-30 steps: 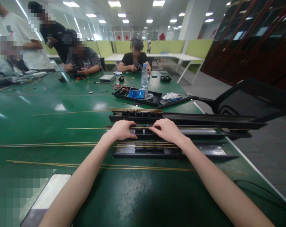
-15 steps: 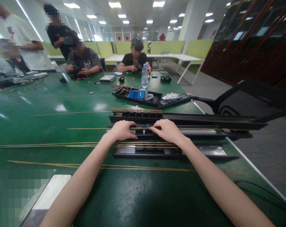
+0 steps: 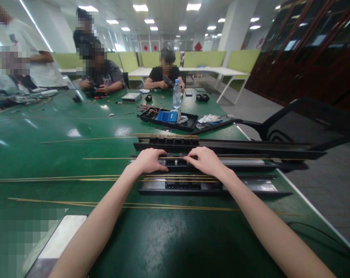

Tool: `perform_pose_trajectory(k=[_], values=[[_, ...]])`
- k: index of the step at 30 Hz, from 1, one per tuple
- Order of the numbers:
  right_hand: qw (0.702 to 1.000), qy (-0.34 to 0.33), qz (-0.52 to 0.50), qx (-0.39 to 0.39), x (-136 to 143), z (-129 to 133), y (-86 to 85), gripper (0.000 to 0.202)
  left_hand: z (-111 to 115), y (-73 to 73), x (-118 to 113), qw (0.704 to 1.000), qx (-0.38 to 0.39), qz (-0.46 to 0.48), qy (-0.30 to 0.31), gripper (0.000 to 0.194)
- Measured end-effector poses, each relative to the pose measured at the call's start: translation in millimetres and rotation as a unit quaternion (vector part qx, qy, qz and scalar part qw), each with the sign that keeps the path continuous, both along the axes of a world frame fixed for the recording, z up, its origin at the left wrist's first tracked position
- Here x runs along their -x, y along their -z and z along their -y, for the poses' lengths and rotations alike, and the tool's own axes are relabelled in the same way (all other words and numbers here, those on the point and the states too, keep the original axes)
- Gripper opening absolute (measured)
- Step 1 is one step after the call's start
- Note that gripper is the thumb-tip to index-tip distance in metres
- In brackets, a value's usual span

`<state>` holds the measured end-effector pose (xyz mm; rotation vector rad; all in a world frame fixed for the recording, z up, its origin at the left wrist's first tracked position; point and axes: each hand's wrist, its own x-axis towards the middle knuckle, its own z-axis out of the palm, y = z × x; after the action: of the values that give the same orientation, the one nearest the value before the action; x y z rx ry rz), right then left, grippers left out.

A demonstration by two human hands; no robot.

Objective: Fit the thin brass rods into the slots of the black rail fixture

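Observation:
Three black metal channels lie across the green table, with thin brass rods along them. My left hand [image 3: 150,160] is at the left part of the middle channel [image 3: 241,161], thumb and fingers apart around its edges. On the same channel, my right hand [image 3: 203,158] pinches at the thin brass rod [image 3: 105,158], near small dark blocks [image 3: 171,159] between the hands. The rear channel [image 3: 250,146] has several rods over its blocks. Nearest me, the front channel [image 3: 256,183] also carries rods [image 3: 180,179] above black blocks.
Behind the channels are a black tray [image 3: 189,122] with a blue item, white gloves [image 3: 209,120] and a water bottle [image 3: 177,94]. Loose rods [image 3: 169,207] and a phone [image 3: 62,235] lie nearer. A chair [image 3: 308,119] stands right; people are across the table.
My hands have hardly moved at the middle channel. In the background, a standing person at the left has shifted right.

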<state>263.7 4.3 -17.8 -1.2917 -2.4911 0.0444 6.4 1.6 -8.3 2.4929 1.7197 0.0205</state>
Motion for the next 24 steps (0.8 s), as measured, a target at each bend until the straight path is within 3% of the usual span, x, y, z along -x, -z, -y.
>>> perform_pose_trajectory(k=[24], values=[[1.000,0.014,-0.001,0.020,-9.2,-1.2,-8.9,0.039,0.5,-0.1,0.4,1.000,0.001,0.002,0.002,0.079]])
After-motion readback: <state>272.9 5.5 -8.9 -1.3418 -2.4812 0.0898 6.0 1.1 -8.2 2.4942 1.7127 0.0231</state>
